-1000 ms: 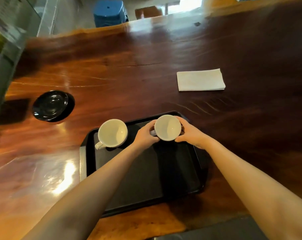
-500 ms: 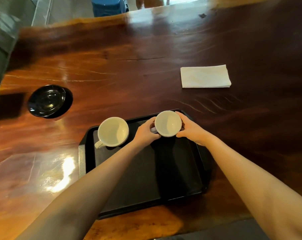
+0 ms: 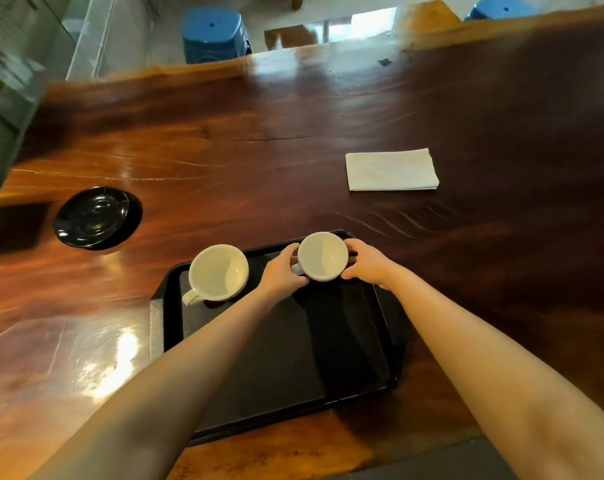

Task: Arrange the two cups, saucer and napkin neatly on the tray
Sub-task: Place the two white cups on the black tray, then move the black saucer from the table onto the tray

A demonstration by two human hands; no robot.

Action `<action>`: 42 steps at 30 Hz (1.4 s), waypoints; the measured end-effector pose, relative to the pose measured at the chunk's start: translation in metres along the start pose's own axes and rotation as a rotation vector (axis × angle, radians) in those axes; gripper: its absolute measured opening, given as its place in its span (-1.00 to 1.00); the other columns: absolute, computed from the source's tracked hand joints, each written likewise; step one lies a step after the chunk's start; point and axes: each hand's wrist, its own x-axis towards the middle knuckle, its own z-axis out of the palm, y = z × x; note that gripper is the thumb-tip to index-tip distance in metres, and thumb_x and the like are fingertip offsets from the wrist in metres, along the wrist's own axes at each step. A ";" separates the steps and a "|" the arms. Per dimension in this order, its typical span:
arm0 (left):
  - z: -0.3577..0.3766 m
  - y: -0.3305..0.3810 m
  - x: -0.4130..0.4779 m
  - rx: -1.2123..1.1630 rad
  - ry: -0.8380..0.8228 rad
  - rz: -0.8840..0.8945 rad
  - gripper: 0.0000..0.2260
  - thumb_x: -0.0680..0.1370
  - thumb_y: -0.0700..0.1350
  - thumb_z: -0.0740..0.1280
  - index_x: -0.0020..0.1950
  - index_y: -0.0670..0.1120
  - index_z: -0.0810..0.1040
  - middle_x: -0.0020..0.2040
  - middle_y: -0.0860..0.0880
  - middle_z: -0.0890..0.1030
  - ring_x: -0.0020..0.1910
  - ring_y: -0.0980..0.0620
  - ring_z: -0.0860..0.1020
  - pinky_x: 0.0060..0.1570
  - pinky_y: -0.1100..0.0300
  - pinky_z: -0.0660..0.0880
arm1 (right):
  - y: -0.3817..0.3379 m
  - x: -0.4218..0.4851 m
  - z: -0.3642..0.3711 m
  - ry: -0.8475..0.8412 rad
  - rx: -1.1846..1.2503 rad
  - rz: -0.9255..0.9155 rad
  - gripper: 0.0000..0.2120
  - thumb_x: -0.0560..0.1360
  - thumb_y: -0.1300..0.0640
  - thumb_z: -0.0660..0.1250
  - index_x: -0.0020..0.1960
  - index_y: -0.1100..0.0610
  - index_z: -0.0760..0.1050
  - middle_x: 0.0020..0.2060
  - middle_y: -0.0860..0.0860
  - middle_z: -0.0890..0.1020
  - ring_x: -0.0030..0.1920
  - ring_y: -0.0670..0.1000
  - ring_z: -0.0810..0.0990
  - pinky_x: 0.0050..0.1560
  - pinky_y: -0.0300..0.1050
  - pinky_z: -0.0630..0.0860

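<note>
A black tray [image 3: 349, 355] lies on the wooden table in front of me. One white cup [image 3: 218, 273] stands in its far left corner, handle pointing toward me on the left. A second white cup [image 3: 323, 256] stands at the tray's far right corner. My left hand [image 3: 281, 273] grips its left side over the handle and my right hand [image 3: 368, 263] grips its right side. A black saucer [image 3: 92, 216] rests on the table to the far left. A folded white napkin [image 3: 391, 169] lies on the table beyond the tray, to the right.
The glossy wooden table [image 3: 259, 161] runs far back. Two blue stools [image 3: 214, 34] stand beyond its far edge. A grey wall edge [image 3: 6, 109] borders the left side. The tray's near half holds nothing but my forearms' shadow.
Both hands stay on the right cup at the tray's far right corner. The view has tilted up slightly; nothing else has moved.
</note>
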 end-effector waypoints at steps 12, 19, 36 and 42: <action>-0.040 0.024 -0.037 0.225 -0.028 -0.029 -0.41 0.43 -0.18 0.44 0.44 -0.10 0.34 0.37 -0.12 0.47 0.30 -0.08 0.48 0.27 0.11 0.41 | -0.040 -0.043 -0.035 -0.048 -0.331 -0.036 -0.30 0.43 0.29 0.40 0.49 0.19 0.18 0.44 0.16 0.32 0.40 0.17 0.34 0.36 0.05 0.37; -0.098 0.025 -0.078 0.205 0.030 -0.063 -0.62 0.53 -0.11 0.33 0.34 -0.14 0.47 0.27 -0.11 0.56 0.08 -0.04 0.55 0.06 0.09 0.53 | -0.106 -0.062 -0.038 -0.131 -0.526 -0.155 -0.43 0.47 0.25 0.37 0.44 0.20 0.29 0.37 0.12 0.41 0.32 0.14 0.44 0.25 0.04 0.49; -0.291 -0.104 -0.123 0.093 0.133 -0.301 -0.66 0.57 -0.07 0.29 0.32 -0.13 0.48 0.02 -0.08 0.56 -0.05 -0.03 0.57 0.07 -0.01 0.55 | -0.303 -0.014 0.119 -0.414 -0.856 -0.229 -0.41 0.44 0.23 0.42 0.42 0.15 0.31 0.30 0.11 0.48 0.14 0.11 0.52 0.05 0.04 0.51; -0.354 -0.173 -0.081 0.109 0.075 -0.378 -0.67 0.57 -0.07 0.27 0.31 -0.13 0.49 0.08 -0.11 0.57 -0.01 -0.04 0.56 0.10 -0.02 0.53 | -0.351 0.046 0.190 -0.462 -0.888 -0.211 -0.42 0.47 0.21 0.39 0.44 0.16 0.29 0.30 0.11 0.49 0.24 0.13 0.51 0.15 0.05 0.50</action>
